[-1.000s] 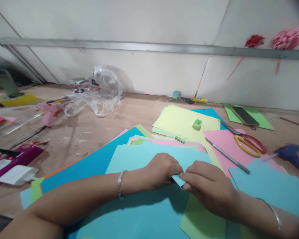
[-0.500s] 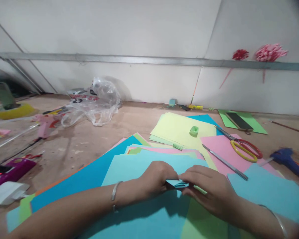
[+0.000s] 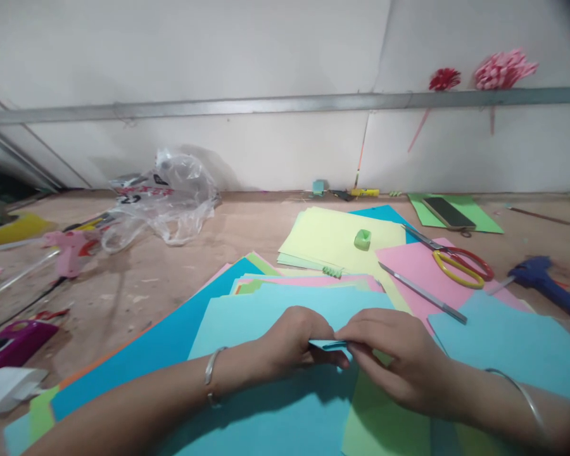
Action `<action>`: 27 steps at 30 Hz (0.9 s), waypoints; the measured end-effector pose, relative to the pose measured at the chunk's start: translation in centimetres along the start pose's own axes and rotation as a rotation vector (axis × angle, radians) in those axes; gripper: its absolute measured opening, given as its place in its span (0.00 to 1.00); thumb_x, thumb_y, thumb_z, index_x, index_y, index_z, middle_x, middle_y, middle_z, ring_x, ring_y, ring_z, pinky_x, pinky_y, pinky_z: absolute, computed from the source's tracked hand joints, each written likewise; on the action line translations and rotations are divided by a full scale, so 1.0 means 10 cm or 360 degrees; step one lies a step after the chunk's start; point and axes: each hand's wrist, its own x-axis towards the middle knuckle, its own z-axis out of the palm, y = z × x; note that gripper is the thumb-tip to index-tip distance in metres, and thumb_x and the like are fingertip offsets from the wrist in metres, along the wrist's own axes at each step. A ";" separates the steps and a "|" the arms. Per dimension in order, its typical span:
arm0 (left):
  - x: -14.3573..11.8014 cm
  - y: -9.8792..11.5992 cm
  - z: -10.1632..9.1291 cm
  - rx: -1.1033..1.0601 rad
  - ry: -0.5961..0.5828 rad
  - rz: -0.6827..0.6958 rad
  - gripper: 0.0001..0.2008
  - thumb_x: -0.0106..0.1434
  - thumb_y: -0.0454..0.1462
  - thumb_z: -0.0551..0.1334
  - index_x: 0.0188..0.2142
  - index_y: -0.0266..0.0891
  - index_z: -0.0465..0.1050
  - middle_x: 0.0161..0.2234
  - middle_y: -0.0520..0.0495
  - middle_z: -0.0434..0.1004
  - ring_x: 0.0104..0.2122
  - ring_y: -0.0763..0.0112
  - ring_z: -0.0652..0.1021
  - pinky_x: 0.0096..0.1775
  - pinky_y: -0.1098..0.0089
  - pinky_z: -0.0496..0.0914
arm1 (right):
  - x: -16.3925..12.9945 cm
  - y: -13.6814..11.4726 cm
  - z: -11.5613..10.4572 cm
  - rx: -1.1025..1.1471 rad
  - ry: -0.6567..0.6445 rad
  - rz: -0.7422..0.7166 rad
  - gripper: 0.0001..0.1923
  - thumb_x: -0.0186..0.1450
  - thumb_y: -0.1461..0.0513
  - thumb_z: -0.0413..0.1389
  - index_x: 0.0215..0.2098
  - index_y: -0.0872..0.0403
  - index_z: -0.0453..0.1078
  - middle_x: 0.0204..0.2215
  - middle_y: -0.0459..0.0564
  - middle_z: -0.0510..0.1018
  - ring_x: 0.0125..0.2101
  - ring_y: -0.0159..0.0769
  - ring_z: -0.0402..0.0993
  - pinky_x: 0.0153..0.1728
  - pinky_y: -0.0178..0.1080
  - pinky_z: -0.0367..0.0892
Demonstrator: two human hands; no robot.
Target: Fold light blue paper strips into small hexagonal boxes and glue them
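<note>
Mostly hidden, folded paper (image 3: 321, 344), between hands (image 3: 401, 351)

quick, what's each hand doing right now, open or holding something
Left hand: closed, holding blue paper.
Right hand: pinched closed on the same paper.

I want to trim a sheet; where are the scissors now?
In the head view, the scissors lie toward the right, largely over the pink sheet, left of the blue glue gun and beyond the right hand.
</note>
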 end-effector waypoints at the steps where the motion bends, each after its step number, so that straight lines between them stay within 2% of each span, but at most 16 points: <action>1: 0.00 0.01 0.00 -0.0034 -0.0017 0.0004 0.33 0.66 0.59 0.51 0.23 0.37 0.78 0.18 0.49 0.73 0.19 0.77 0.67 0.25 0.74 0.58 | 0.01 -0.01 -0.01 0.0040 -0.0002 0.0026 0.11 0.65 0.71 0.50 0.38 0.55 0.72 0.26 0.47 0.79 0.25 0.29 0.72 0.27 0.31 0.67; 6: 0.01 0.02 0.01 -0.0046 0.0037 0.0021 0.34 0.66 0.59 0.50 0.21 0.36 0.76 0.16 0.50 0.71 0.18 0.77 0.65 0.24 0.74 0.56 | 0.01 -0.01 0.00 0.0026 0.0043 0.0076 0.11 0.64 0.70 0.49 0.32 0.55 0.72 0.22 0.44 0.76 0.22 0.27 0.69 0.24 0.30 0.62; 9: 0.02 0.04 0.00 -0.0079 -0.0014 0.0021 0.34 0.66 0.59 0.48 0.23 0.36 0.77 0.18 0.49 0.73 0.19 0.77 0.65 0.25 0.74 0.58 | -0.02 0.01 0.03 -0.0050 0.0072 0.0066 0.10 0.64 0.70 0.50 0.30 0.55 0.71 0.21 0.44 0.75 0.21 0.27 0.68 0.24 0.30 0.61; 12: 0.03 0.06 -0.02 -0.0069 -0.0042 -0.0032 0.35 0.66 0.60 0.47 0.23 0.36 0.77 0.18 0.50 0.72 0.19 0.77 0.65 0.26 0.75 0.58 | -0.04 0.00 0.03 -0.0123 0.0075 0.0016 0.10 0.65 0.70 0.49 0.31 0.55 0.71 0.21 0.45 0.75 0.22 0.29 0.67 0.25 0.31 0.60; 14: 0.03 0.05 -0.02 0.0007 0.0004 -0.0057 0.35 0.66 0.60 0.47 0.21 0.36 0.75 0.16 0.51 0.69 0.19 0.77 0.62 0.25 0.75 0.57 | -0.05 -0.02 0.03 -0.0193 0.0008 -0.0038 0.10 0.65 0.70 0.48 0.34 0.56 0.71 0.23 0.47 0.75 0.23 0.31 0.68 0.25 0.33 0.60; 17: 0.01 0.03 0.00 0.0120 0.0003 -0.0112 0.32 0.66 0.57 0.52 0.19 0.35 0.73 0.16 0.52 0.67 0.20 0.78 0.60 0.25 0.75 0.55 | -0.06 -0.04 0.05 -0.0395 -0.0136 -0.0144 0.09 0.67 0.66 0.49 0.36 0.58 0.71 0.26 0.51 0.75 0.26 0.35 0.67 0.26 0.37 0.59; 19: -0.01 0.04 0.01 0.0135 -0.0073 -0.0182 0.28 0.66 0.52 0.57 0.18 0.35 0.73 0.17 0.52 0.69 0.20 0.78 0.62 0.26 0.74 0.56 | -0.08 -0.03 0.08 -0.0550 -0.0122 -0.0238 0.10 0.69 0.64 0.48 0.33 0.57 0.70 0.24 0.50 0.73 0.24 0.36 0.64 0.24 0.38 0.56; 21: -0.01 0.08 0.00 0.0001 -0.0154 -0.0266 0.21 0.63 0.49 0.62 0.22 0.36 0.75 0.19 0.53 0.72 0.21 0.77 0.65 0.26 0.75 0.57 | -0.09 0.01 0.10 -0.0584 -0.0036 -0.0276 0.16 0.70 0.65 0.44 0.28 0.55 0.69 0.19 0.47 0.70 0.21 0.34 0.61 0.22 0.37 0.53; 24: 0.02 0.16 -0.09 -0.0347 -0.0114 -0.0461 0.14 0.61 0.46 0.64 0.31 0.36 0.78 0.23 0.52 0.76 0.25 0.76 0.70 0.29 0.76 0.62 | -0.07 0.12 0.05 -0.0421 0.0078 -0.0098 0.17 0.70 0.66 0.45 0.26 0.55 0.69 0.18 0.45 0.70 0.20 0.31 0.61 0.22 0.35 0.55; 27: 0.06 0.18 -0.20 -0.0571 0.0030 -0.0733 0.13 0.63 0.42 0.60 0.29 0.35 0.76 0.24 0.50 0.76 0.24 0.75 0.72 0.28 0.75 0.65 | -0.01 0.25 -0.04 -0.0265 0.0186 0.0237 0.17 0.68 0.64 0.50 0.21 0.55 0.67 0.16 0.43 0.69 0.18 0.27 0.61 0.22 0.32 0.57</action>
